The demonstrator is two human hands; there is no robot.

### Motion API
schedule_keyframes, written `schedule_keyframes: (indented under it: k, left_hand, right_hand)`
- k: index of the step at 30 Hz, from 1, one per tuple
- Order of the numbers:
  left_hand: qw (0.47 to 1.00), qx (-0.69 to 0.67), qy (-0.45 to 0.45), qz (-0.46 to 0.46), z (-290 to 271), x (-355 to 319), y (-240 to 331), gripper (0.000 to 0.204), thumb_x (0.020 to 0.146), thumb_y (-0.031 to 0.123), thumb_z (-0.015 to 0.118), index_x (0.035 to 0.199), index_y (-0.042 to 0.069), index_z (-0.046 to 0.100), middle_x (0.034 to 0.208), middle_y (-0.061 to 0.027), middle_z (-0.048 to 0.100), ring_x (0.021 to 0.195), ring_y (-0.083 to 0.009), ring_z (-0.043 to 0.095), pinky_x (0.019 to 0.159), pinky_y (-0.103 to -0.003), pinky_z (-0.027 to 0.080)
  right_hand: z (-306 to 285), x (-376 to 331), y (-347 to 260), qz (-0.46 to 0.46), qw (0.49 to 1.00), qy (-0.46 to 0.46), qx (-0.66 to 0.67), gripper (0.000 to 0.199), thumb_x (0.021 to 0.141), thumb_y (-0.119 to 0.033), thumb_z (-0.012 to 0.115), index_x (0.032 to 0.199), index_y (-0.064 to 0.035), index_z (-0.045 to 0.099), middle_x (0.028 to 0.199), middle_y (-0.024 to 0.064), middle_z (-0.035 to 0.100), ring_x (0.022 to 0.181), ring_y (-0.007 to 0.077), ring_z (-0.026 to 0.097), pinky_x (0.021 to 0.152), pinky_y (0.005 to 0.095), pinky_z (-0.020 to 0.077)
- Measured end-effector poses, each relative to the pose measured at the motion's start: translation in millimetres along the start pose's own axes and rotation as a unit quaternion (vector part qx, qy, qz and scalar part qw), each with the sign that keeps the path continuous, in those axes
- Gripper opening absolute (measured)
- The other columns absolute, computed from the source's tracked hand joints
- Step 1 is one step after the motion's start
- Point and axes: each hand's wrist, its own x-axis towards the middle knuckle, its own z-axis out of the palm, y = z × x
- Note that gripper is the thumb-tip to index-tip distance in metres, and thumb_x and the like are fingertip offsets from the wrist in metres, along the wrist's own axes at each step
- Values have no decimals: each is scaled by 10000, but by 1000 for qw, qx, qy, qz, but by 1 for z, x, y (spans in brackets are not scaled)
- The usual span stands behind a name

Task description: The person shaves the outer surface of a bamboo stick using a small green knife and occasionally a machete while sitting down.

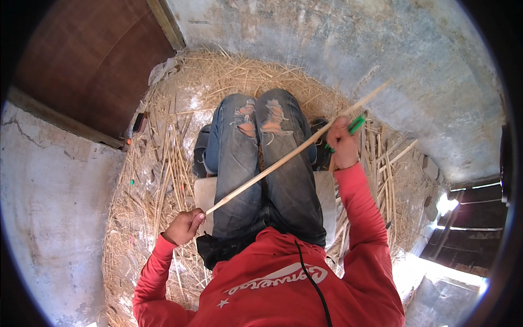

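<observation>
A long, pale wooden stick (283,160), which looks like split bamboo, slants across my thighs from lower left to upper right. My left hand (185,226) is closed round its lower end, thumb on top. Toward the upper end, my right hand (344,146) is closed on a bright green tool (356,125) that looks like a cutter. The stick passes against or just beside the fingers of that hand; I cannot tell whether they grip it too. The tool's blade is hidden.
I sit on a low board (326,199) over straw and shavings (163,240). Several long sticks (385,177) lie at the right, more (173,163) at the left. A plaster wall (338,43) rises ahead, a brown door panel (98,65) at far left, dark slats (463,229) at right.
</observation>
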Motion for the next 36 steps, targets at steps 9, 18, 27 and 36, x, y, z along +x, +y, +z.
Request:
schedule_keyframes:
  k: [9, 18, 27, 36]
  left_hand:
    - [980, -167, -53, -97, 33, 20, 18, 433, 1121, 346, 385, 867, 45, 564, 649, -20, 500, 582, -132, 496, 587, -304, 437]
    - [978, -204, -28, -42, 73, 95, 67, 481, 1121, 400, 360, 855, 51, 558, 619, 2, 476, 561, -106, 463, 558, -283, 411]
    - [991, -87, 91, 48, 88, 127, 99, 372, 1094, 271, 458, 870, 6, 590, 664, -168, 589, 627, -365, 601, 639, -414, 487]
    - [992, -4, 128, 6, 104, 131, 101, 321, 1078, 252, 494, 923, -8, 602, 763, -252, 628, 754, -475, 634, 653, -509, 490]
  right_hand:
    - [-47, 17, -72, -75, 939, 309, -129, 406, 1055, -374, 531, 1280, -43, 601, 985, 88, 722, 470, 43, 346, 445, 217, 280]
    - [-15, -83, 5, 28, 934, -12, -357, 365, 1059, -347, 532, 913, -37, 656, 656, 72, 599, 537, 160, 519, 526, 311, 383]
    - [33, -103, -6, -28, 830, -153, -536, 469, 1029, -438, 548, 837, -19, 634, 680, 264, 617, 659, 472, 622, 581, 534, 463]
    - [44, -104, 10, -55, 789, -142, -595, 511, 1033, -476, 520, 806, -29, 617, 661, 248, 632, 646, 465, 637, 585, 554, 495]
